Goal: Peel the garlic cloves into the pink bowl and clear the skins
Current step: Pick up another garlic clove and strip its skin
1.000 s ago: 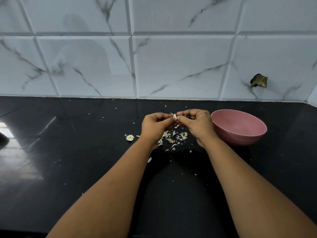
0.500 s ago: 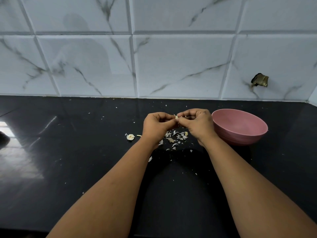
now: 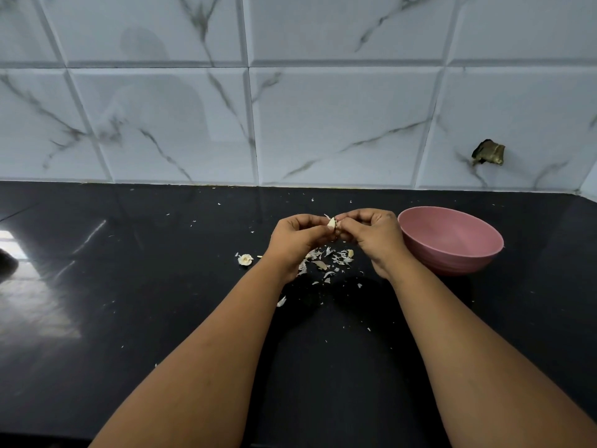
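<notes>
My left hand (image 3: pixel 295 240) and my right hand (image 3: pixel 371 236) meet above the black counter, and together their fingertips pinch a small pale garlic clove (image 3: pixel 331 223). A bit of loose skin sticks up from the clove. Just right of my right hand stands the pink bowl (image 3: pixel 452 244); what lies inside it is not visible from here. Under my hands lies a scatter of garlic skins (image 3: pixel 329 261). A garlic root stub (image 3: pixel 245 259) sits on the counter left of my left wrist.
The black counter (image 3: pixel 129 302) runs back to a white marble-tiled wall (image 3: pixel 323 124). Tiny skin flecks are strewn around the hands. A hole with a dark scrap (image 3: pixel 488 152) marks the wall at right. A dark object (image 3: pixel 8 261) shows at the far left edge.
Both hands stay where they were, with small finger movements on the clove; slightly more of the clove shows between the fingertips now.
</notes>
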The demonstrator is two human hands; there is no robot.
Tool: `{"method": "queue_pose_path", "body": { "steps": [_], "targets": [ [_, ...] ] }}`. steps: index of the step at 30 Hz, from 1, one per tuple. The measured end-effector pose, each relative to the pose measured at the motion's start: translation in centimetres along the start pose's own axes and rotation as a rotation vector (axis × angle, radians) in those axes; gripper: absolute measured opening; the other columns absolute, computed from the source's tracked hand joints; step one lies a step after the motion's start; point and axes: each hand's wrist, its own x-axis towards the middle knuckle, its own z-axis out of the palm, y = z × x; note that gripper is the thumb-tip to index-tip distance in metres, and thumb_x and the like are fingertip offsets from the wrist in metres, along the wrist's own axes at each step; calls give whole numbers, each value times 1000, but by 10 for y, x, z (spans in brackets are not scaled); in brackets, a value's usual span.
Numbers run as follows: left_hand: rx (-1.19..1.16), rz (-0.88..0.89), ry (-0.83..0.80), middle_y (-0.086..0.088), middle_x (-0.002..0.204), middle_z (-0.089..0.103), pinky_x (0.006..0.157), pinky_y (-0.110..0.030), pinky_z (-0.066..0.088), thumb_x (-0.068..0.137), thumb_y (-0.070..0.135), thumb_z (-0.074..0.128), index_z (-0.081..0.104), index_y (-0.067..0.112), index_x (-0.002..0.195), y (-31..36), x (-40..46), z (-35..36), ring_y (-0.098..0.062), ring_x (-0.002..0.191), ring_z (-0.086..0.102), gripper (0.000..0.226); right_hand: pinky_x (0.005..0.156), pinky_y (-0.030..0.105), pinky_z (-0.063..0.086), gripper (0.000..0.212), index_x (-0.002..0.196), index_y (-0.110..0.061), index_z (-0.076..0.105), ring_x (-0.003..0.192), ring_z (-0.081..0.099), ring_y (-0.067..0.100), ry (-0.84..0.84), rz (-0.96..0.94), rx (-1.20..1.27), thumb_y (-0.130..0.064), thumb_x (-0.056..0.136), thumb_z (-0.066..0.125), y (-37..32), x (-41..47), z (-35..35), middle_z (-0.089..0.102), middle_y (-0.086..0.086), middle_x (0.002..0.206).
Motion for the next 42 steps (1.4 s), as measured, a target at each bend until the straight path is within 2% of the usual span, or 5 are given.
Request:
{"method": "queue_pose_path", "body": {
  "steps": [5,13,28,34,42],
  "targets": [
    [36,10,7,-18,88,72,84,-29,58,82,-8,69,72,0,91,-2,1,-2,-24,84,70,12,57,15,51,13,76,-12,75,57,65,8,-24,-4,2,-1,80,74,-3,-1,0,73,9,70],
    [-7,-9,1,-13,80,74,72,-21,56,85,-6,68,73,1,89,-1,1,-2,-17,73,71,10,57,15,51,14,76,-12,76,56,63,8,-22,-35,10,1,80,73,-5,-5,-1,72,6,68],
    [315,191,127,-7,78,75,75,-26,60,77,5,81,75,18,77,-6,-2,4,-14,75,72,15,63,26,58,20,63,-23,76,60,68,14,51,-85,-164,-6,73,74,1,0,2,73,4,65],
    [115,100,63,-18,86,74,73,-24,56,82,2,76,73,-3,93,-7,0,3,-19,76,71,12,53,15,49,20,67,-17,73,52,62,6,10,-54,-105,-1,78,71,1,1,1,69,0,59],
    [-122,38,18,-10,80,72,83,-30,57,89,-3,65,68,4,92,-4,3,2,-20,76,68,9,51,13,46,12,80,-1,71,54,62,5,-35,23,8,1,87,61,-1,1,3,69,8,66]
  ]
}}
